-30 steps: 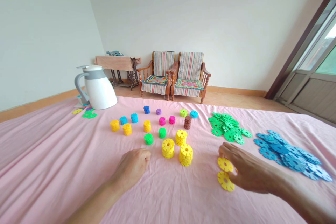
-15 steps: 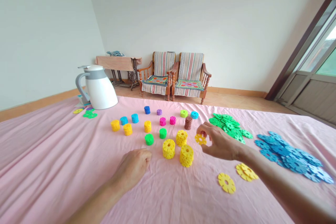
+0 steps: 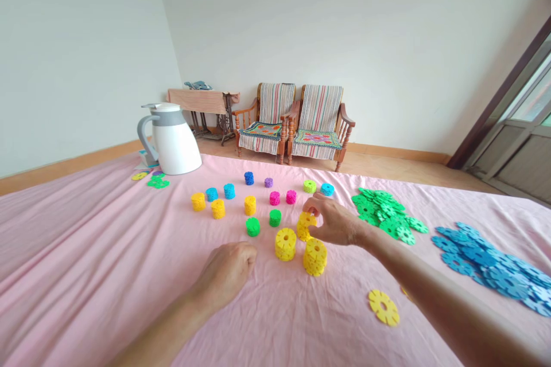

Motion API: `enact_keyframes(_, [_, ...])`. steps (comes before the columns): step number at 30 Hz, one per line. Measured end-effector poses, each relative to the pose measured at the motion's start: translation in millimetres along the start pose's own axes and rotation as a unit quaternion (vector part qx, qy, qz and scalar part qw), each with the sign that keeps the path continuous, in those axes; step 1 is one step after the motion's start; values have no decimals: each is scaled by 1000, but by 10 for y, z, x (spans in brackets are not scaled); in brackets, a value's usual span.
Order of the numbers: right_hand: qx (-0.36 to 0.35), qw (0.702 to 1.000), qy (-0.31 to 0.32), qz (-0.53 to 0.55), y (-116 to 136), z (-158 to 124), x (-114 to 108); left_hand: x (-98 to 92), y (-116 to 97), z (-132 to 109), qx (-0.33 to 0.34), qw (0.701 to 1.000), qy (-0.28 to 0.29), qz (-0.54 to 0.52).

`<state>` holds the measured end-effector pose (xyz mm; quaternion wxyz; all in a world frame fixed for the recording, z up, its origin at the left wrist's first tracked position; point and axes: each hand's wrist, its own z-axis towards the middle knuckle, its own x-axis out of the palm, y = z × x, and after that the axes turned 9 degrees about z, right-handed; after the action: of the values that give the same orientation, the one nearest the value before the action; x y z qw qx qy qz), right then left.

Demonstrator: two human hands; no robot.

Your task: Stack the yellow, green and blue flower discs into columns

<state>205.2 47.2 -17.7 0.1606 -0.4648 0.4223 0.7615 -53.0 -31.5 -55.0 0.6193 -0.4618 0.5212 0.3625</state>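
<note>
My right hand reaches over the pink cloth and pinches a yellow disc on top of the far yellow stack. Two more yellow stacks stand close by, one in the middle and one nearer me. My left hand rests on the cloth as a loose fist, just left of the stacks, with nothing seen in it. A loose yellow disc lies on the cloth under my right forearm.
Several small coloured stacks stand further back on the cloth. A heap of green discs and a heap of blue discs lie to the right. A white jug stands at the far left, two wooden chairs behind.
My right hand took a yellow disc from beside the loose ones at the right and carried it left onto the far yellow stack. The left hand has stayed put.
</note>
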Motion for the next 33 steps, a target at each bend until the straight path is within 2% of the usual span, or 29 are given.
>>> enact_keyframes(5, [-8, 1000, -2, -5, 30, -7, -17, 8, 4, -8, 1, 1000, -1, -3])
enact_keyframes(10, [-25, 998, -59, 3, 47, -205, -107, 26, 18, -8, 0, 1000, -2, -7])
enact_keyframes(14, [61, 992, -112, -16, -140, -587, -155, 24, 17, -10, 26, 999, -14, -19])
enact_keyframes(20, [182, 982, -39, -38, -463, -1380, -360, 12, -102, -76, 155, 985, -42, -66])
enact_keyframes(24, [203, 979, 16, -18, -519, -1825, -484, 33, -365, -180, 205, 974, -46, -85])
enact_keyframes(26, [214, 976, 17, -18, -507, -1939, -494, 57, -560, -228, 215, 971, -33, -99])
enact_keyframes(29, [217, 976, -1, -24, -455, -1937, -453, 92, -898, -251, 210, 969, -33, -125])
enact_keyframes(33, [188, 982, -12, -22, -394, -1690, -340, 111, -1348, -154, 230, 963, -2, -142])
